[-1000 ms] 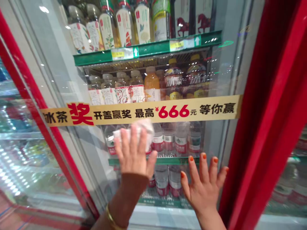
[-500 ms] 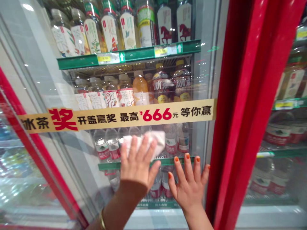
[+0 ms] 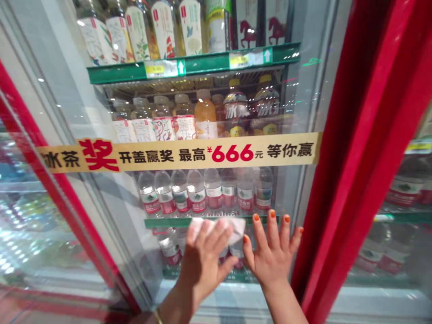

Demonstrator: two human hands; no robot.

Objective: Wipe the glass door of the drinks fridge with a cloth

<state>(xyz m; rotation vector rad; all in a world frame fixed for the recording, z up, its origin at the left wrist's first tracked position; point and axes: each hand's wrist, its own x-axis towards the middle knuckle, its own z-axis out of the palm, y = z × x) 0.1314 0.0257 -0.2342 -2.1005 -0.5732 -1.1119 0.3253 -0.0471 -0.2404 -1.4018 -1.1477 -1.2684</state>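
My left hand (image 3: 208, 257) lies over a folded white tissue (image 3: 239, 227), pressing it to the glass door (image 3: 116, 252) of a drinks cooler. Its fingers are stretched over the tissue, which pokes out past the fingertips. To the right of it, my right hand (image 3: 274, 258) rests on the same glass, fingers spread, with orange nails and nothing held. Above both hands, a yellow strip (image 3: 212, 154) with red and black lettering runs across the door. Water bottles (image 3: 196, 191) stand behind the glass, just above the hands.
A red door frame (image 3: 347, 171) rises along the right, with another glazed cooler section beyond it. On the left, a second red frame edge (image 3: 67, 193) slants downward. Inside, green-edged shelves (image 3: 202, 63) carry several rows of tea and juice bottles.
My left hand has slid the tissue down the glass and slightly right, from over the water bottles to the shelf edge below. The right hand stays spread on the glass. The view has shifted slightly.
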